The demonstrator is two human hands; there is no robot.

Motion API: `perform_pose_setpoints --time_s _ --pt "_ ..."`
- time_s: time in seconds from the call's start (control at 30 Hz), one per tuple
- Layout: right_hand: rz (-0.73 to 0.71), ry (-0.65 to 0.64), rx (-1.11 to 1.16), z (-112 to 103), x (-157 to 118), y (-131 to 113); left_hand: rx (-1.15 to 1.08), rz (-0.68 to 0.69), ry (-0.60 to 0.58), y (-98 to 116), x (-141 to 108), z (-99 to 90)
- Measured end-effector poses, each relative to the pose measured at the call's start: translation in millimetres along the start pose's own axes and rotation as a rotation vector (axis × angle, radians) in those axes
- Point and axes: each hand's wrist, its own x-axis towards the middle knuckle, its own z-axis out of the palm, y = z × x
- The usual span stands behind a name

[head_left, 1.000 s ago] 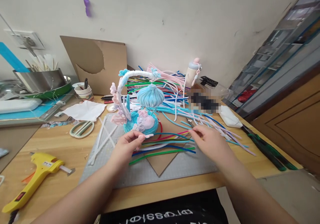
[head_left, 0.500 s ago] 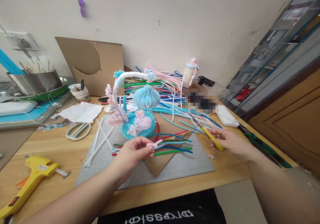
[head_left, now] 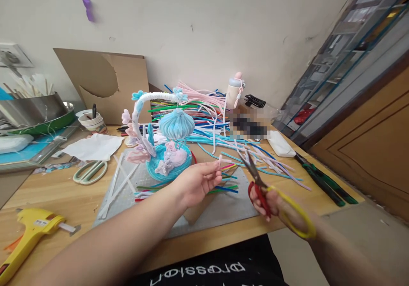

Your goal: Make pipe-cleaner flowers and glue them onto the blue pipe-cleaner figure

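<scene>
- Your left hand (head_left: pixel 201 184) had a small pink fuzzy piece (head_left: pixel 220 158) pinched in its fingertips, just right of centre frame.
- That bit looked super light, soft and bendy, probably easy to squash, so I'd say a gentle pinch at one end was the right hold.
- Your right hand (head_left: pixel 276 203) gripped the scissors (head_left: pixel 259 181) by their handles, right of centre, blades angled up-left.
- Loose coloured stems (head_left: pixel 231 189) cluttered the spot behind your left hand.
- The blue ornament (head_left: pixel 177 124) stood near that forearm, kinda bumpable; glue gun (head_left: pixel 36 228) lay lower left.
</scene>
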Motion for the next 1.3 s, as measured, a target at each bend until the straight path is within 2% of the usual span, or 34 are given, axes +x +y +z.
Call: perform_pose_setpoints --time_s 0.13,0.23,0.47,0.77,0.9,1.1,1.3 --pt "-0.051 0.139 -0.519 12 -3 7 -0.108 0.034 0.003 1 10 18.5" --pt "-0.084 0.187 -0.657 17 -1 4 -0.104 0.056 -0.009 -8 14 25.5" --pt "-0.071 0.167 -0.471 18 7 0 0.041 0.172 -0.045 -31 24 23.5" --pt "-0.001 0.143 -0.307 21 7 1 0.250 0.347 -0.040 -36 30 22.6" --pt "0.021 0.182 -0.278 21 7 2 0.296 0.372 -0.032 -38 30 23.6" --pt "0.095 0.204 -0.120 27 8 0 0.328 0.379 -0.020 -40 32 24.1" --pt "0.166 0.248 -0.130 21 23 -12 0.416 0.336 0.027 -31 57 28.9"
